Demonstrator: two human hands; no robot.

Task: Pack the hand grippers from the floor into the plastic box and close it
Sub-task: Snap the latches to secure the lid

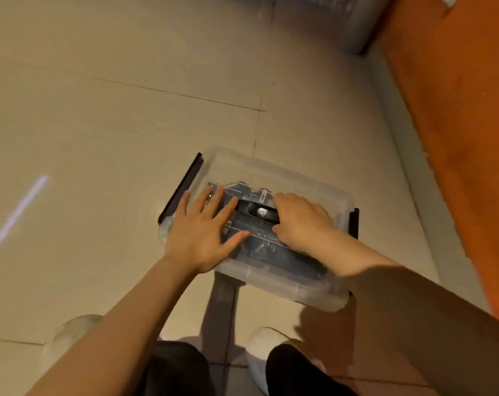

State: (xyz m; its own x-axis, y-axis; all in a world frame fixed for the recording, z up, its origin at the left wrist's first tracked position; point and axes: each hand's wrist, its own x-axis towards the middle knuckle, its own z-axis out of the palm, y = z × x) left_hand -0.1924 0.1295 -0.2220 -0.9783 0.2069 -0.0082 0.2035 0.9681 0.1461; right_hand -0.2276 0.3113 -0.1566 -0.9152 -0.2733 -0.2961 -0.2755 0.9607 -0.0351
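Clear plastic box [271,172] sits on the tiled floor [99,124], hand grippers [254,210] seen packed inside, probably lid being pressed shut. Left hand [202,232] is laid flat on the box, fingers spread, nothing gripped. Right hand [302,221] is curled on top; grasp can't be confirmed. Black latches [182,187] at box ends look unfastened.

Beige tiled floor [128,110] with thin dark grout lines [185,96] crossing it. A bright streak of light [21,210] falls at left. An orange carpet [457,124] runs along the right side; a blurred grey object [362,21] stands at top.
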